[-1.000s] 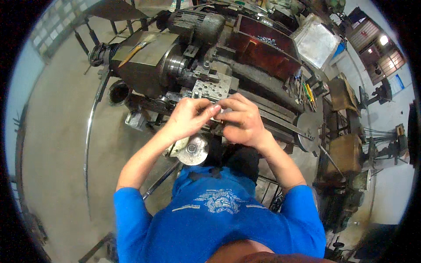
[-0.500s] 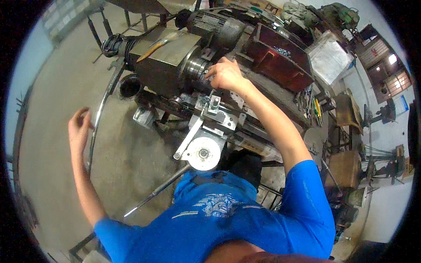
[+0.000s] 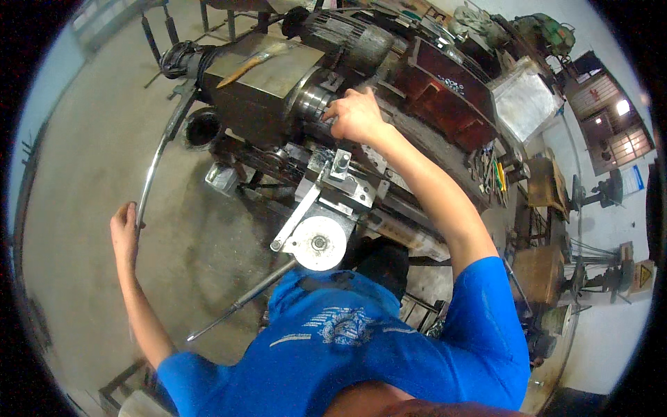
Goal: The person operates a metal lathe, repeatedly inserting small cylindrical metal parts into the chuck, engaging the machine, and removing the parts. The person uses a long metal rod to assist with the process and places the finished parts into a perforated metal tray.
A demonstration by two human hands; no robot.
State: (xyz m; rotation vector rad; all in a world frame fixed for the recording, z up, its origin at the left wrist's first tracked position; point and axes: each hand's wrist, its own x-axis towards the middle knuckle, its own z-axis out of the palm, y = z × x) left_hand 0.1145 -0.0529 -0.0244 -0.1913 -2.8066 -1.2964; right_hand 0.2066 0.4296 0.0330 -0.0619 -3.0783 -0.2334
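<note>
On the left, my left hand [image 3: 126, 235] is closed round the lower part of a long steel lever [image 3: 151, 174], which runs up to the end of the lathe's headstock [image 3: 257, 104]. My right hand [image 3: 359, 116] is at the front of the round steel chuck [image 3: 315, 103], its fingers bent in against it. What these fingertips hold, if anything, is hidden. Below that hand sits the tool post [image 3: 341, 164] with a flat handle [image 3: 295, 219]. A pale round dial [image 3: 319, 243] lies nearer my body.
A wooden-handled brush [image 3: 250, 64] lies on the headstock. Behind the bed stands a dark red metal box [image 3: 445, 94] with small metal parts in it. Hand tools [image 3: 493, 174] lie to its right. A thin rod [image 3: 240, 302] sticks out toward the lower left.
My left hand has come down and closed on the steel lever; before, it was beside it with fingers apart. My right hand stays at the chuck. The view has shifted slightly.
</note>
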